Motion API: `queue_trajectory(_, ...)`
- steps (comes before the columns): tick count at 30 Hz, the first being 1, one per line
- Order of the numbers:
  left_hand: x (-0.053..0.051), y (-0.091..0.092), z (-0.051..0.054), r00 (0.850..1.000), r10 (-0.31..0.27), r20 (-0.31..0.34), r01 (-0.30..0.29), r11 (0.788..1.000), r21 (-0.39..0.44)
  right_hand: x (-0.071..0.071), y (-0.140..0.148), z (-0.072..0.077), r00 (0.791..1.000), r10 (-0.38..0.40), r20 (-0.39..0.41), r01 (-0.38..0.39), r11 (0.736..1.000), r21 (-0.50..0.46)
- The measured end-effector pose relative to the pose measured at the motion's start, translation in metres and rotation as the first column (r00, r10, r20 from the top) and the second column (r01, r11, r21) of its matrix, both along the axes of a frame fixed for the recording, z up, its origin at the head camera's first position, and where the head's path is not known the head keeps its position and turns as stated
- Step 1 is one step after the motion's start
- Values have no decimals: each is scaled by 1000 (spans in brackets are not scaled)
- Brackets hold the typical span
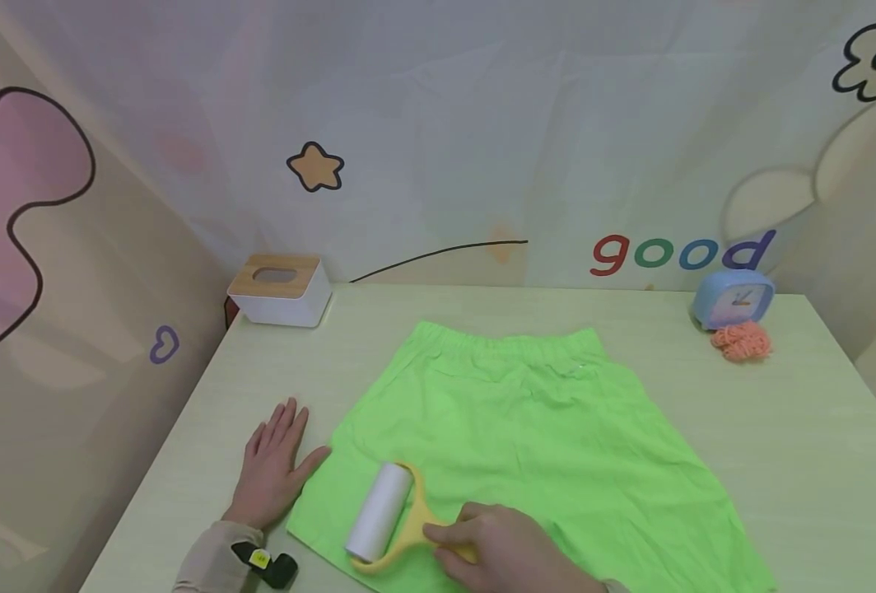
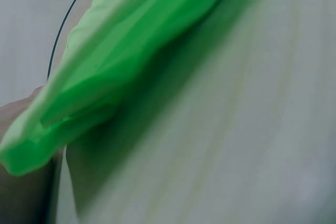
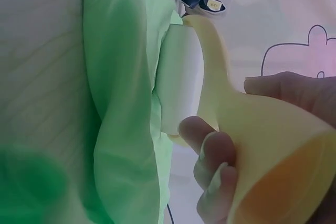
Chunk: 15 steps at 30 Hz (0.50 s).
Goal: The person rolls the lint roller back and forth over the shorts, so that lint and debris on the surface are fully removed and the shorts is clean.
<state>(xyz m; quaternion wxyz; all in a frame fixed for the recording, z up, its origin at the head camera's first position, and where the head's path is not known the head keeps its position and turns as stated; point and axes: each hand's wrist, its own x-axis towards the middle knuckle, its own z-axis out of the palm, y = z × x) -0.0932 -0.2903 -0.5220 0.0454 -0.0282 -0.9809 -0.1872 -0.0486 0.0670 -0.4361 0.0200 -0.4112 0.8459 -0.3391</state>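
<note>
Bright green shorts or a skirt [image 1: 527, 428] with a gathered waistband lies spread over the table, waistband toward the wall. My right hand [image 1: 505, 543] grips the yellow handle of a lint roller [image 1: 379, 512], whose white roll rests on the garment's lower left part. In the right wrist view, the fingers [image 3: 215, 150] curl round the handle [image 3: 268, 124], and the white roll [image 3: 181, 77] touches the green cloth. My left hand [image 1: 275, 469] lies flat at the garment's left edge, fingers straight, thumb touching the cloth. The left wrist view shows the green hem [image 2: 105, 72] close up.
On the table [image 1: 149, 494], a white tissue box [image 1: 286, 305] with a wooden lid stands at the back left. A blue clock [image 1: 734, 298] and a coral-coloured bundle of yarn [image 1: 742, 341] sit at the back right. A printed backdrop [image 1: 438, 148] rises behind the table.
</note>
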Motion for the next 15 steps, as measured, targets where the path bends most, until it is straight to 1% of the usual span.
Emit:
queue_trajectory(3, 0, 0, 0, 1000, 1, 1, -1, 1000, 4, 1, 3, 1, 999, -8, 45, 7, 1000, 11)
queue_trajectory(5, 0, 0, 1, 1000, 2, 3, -2, 1000, 8, 1, 5, 1, 999, -8, 48, 7, 1000, 12)
queue_trajectory(8, 0, 0, 1, 1000, 3, 5, -3, 1000, 4, 2, 8, 1, 997, -8, 77, 8, 1000, 7)
queue_trajectory(10, 0, 0, 1, 1000, 3, 5, -3, 1000, -2, 2, 11, 2, 993, -16, 115, 15, 1000, 13)
queue_trajectory(12, 0, 1, 2, 1000, 2, 3, -2, 1000, -5, 2, 13, 4, 985, -26, 171, 22, 999, 24)
queue_trajectory(15, 0, 1, 2, 1000, -1, -3, 1, 1000, 0, 2, 18, 6, 973, -31, 228, 24, 999, 33)
